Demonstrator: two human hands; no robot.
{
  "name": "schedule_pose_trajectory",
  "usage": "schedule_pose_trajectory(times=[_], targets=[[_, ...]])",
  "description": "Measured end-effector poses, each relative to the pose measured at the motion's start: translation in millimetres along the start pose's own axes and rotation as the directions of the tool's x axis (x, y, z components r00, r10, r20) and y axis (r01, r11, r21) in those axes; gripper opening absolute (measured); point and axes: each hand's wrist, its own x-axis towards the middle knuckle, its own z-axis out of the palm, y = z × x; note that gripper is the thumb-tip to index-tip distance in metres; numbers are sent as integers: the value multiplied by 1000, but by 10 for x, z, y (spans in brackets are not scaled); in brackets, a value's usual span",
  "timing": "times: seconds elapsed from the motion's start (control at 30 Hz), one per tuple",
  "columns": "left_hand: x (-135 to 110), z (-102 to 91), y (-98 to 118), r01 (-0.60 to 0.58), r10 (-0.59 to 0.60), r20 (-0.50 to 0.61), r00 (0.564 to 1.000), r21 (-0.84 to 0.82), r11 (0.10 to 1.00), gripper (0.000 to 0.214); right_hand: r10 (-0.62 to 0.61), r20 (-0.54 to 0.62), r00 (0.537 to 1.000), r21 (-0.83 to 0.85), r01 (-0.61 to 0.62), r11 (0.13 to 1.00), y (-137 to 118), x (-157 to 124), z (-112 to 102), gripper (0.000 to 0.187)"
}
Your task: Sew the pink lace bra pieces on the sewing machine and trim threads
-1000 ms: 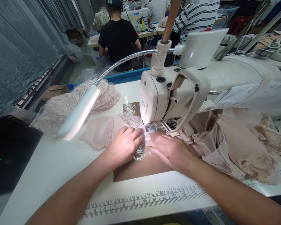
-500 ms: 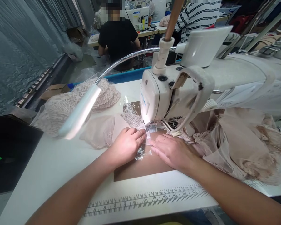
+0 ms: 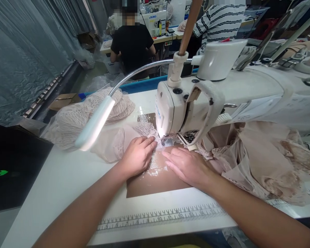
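My left hand [image 3: 139,155] rests left of the needle area with its fingers bent together on a pale pink piece of lace fabric [image 3: 144,129]; its thumb is hidden. The fabric runs under the needle end of a white sewing machine [image 3: 167,106]. Right of the needle, my right hand [image 3: 187,163] lies palm down, fingers stretched toward the fabric's near edge, over a brown sheet [image 3: 157,184] on the table. Whether its fingertips touch the fabric is hard to tell. Shiny clear tape [image 3: 157,170] covers part of the sheet between my hands.
A stack of lace pieces [image 3: 74,117] lies at the left behind a lit lamp [image 3: 95,124] on a bendable neck. Pink garments [image 3: 263,162] are heaped at the right. A printed ruler [image 3: 160,218] follows the table's front edge. A person in black [image 3: 131,44] sits beyond.
My left hand has shifted slightly left and up, away from the right hand, and more of the tape shows between them. The fabric's near edge has drawn closer to the needle.
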Motion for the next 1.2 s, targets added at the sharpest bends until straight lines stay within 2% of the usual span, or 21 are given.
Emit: schedule_pose_trajectory(times=[0.23,0.4,0.5,0.67,0.8,0.9,0.97,1.03,1.1,1.2], targets=[[-27,-18,-16,41,-46,-78,996,-71,997,40,40,55,998,120,-46,992,-17,31,-68,31],[-56,-81,25,90,-99,-96,990,-95,991,41,113,123,986,266,-143,953,-75,21,-360,37],[-80,-91,29,139,-154,-111,982,-134,981,40,156,166,974,282,-199,939,-101,-43,-572,40],[-131,-93,-49,235,-257,-164,952,-146,961,32,6,125,992,194,-30,980,-51,-329,-764,36],[-297,-219,-7,262,-291,-140,946,-196,945,25,-54,206,977,74,40,996,-7,-733,-649,25],[-487,-387,235,182,-201,-36,979,-289,940,22,-46,151,987,-68,57,996,-9,-976,-464,38],[-591,-490,457,49,-26,61,998,-413,910,21,-60,96,994,-148,74,986,-21,-1057,-367,51],[-651,-559,654,1,70,137,988,-457,890,20,-84,65,994,-199,95,975,-31,-1076,-313,61],[-674,-592,779,-10,106,184,977,-459,888,19,-91,59,994,-225,102,969,-28,-1056,-288,63],[-681,-612,798,4,100,183,978,-499,867,22,-105,26,994,-234,108,966,2,-1010,-263,54]])
